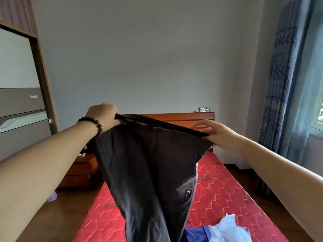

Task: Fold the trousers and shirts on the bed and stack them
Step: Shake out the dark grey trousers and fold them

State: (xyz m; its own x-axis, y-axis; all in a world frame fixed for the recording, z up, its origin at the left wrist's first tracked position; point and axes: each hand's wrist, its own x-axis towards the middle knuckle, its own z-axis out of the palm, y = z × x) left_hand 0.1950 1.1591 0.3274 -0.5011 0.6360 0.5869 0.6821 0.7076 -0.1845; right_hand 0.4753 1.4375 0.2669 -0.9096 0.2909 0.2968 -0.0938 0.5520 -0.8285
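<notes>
Dark charcoal woven trousers (148, 163) being held up by the waistband above the bed (218, 194).

The left hand (103, 116), wearing a brown wooden bead bracelet (94, 124) at the wrist, is gripping one end of the waistband with its fingers curled and clamped on the fabric. The right hand (220, 133) is touching the opposite end of the waistband, its fingers extending straight and apart, and whether the thumb is pinching the cloth cannot be told. The trouser legs are hanging down over the red quilted mattress. A white garment (229, 227) and a blue garment (195, 233) are lying crumpled on the mattress at the near edge, touching each other. An orange-brown wooden headboard (197, 117) is standing behind the hands.
</notes>
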